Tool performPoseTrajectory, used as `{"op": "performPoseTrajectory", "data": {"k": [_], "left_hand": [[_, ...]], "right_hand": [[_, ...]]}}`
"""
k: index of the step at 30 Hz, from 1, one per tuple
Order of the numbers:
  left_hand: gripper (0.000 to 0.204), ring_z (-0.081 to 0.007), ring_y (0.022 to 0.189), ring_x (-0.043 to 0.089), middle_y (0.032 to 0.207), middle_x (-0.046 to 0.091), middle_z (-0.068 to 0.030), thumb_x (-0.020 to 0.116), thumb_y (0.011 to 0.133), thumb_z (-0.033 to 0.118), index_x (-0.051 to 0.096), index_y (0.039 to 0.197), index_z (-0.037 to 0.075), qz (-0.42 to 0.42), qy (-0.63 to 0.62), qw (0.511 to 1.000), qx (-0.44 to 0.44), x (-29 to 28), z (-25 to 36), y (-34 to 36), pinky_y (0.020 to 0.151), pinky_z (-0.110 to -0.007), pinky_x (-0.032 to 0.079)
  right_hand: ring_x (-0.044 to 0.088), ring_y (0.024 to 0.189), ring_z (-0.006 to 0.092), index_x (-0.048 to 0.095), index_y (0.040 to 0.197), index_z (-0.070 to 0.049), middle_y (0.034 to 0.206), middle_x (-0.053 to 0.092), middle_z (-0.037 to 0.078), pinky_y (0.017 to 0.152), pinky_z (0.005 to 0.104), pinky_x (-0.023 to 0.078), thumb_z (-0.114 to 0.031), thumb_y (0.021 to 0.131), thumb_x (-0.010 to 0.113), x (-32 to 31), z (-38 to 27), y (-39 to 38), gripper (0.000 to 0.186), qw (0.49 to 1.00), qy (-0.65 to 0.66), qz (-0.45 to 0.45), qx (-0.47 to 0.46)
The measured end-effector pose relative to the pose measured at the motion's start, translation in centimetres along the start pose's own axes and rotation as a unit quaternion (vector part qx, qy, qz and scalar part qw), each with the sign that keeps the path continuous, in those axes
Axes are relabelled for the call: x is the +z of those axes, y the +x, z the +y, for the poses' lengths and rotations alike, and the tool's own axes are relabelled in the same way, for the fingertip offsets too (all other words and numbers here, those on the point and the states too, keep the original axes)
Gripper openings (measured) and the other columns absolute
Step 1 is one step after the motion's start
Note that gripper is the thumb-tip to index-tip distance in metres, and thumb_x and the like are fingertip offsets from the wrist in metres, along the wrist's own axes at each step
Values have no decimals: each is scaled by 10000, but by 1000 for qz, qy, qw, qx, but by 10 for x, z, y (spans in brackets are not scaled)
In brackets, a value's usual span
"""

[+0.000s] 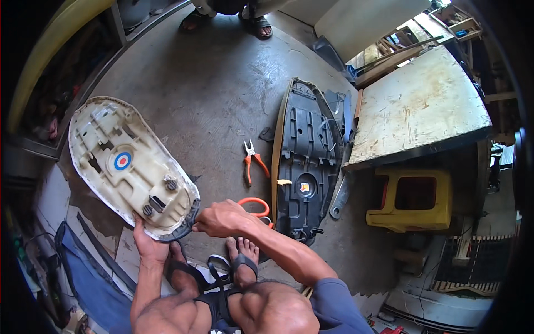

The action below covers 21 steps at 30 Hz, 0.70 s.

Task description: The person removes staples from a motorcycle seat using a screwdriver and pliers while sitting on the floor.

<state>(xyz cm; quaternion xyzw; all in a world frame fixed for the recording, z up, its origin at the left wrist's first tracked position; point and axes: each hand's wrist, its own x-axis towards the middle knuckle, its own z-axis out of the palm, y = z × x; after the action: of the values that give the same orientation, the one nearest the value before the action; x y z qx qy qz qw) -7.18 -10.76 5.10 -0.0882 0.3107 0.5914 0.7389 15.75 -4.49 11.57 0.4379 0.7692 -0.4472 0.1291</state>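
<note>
A cream plastic motorcycle seat base lies underside up at the left, with a round blue, white and red sticker on it. Black cover material wraps the rim at its near end. My left hand grips that near edge from below, its fingers partly hidden under the base. At the near right corner, my right hand is closed against the black rim; what its fingers pinch is hidden. Orange-handled pliers lie on the floor beyond my right hand. Orange-handled scissors lie partly behind my right wrist.
A second, black seat base rests underside up to the right. Further right stand a worn white board and a yellow plastic housing. Another person's sandalled feet are at the far side. Blue fabric lies at the lower left.
</note>
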Motion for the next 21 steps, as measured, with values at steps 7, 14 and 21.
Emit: {"op": "performPoseTrajectory", "data": {"k": [7,14,21], "left_hand": [[578,-324,1345,492,1475,521,-106,422,1051,494,456,1471,98,-1,10,999,39,-2,-2,4,1164,-522,350],[491,-296,1272,564,1415,583,-83,469,1054,411,502,1433,100,-18,-12,999,46,17,4,16,1127,-511,410],[482,-285,1235,586,1384,595,-86,492,1047,396,488,1438,114,-16,-22,998,48,13,1,15,1101,-515,437]], "right_hand": [[705,763,360,719,986,-58,800,715,182,642,454,521,-452,999,565,63,5,4,424,970,214,115,33],[642,609,280,702,1174,-82,670,640,131,635,422,533,-439,1019,547,44,0,-8,419,964,193,170,63],[700,847,401,730,1143,-161,855,716,204,754,498,550,-492,1004,516,-22,-16,-14,418,996,-69,29,42]]}}
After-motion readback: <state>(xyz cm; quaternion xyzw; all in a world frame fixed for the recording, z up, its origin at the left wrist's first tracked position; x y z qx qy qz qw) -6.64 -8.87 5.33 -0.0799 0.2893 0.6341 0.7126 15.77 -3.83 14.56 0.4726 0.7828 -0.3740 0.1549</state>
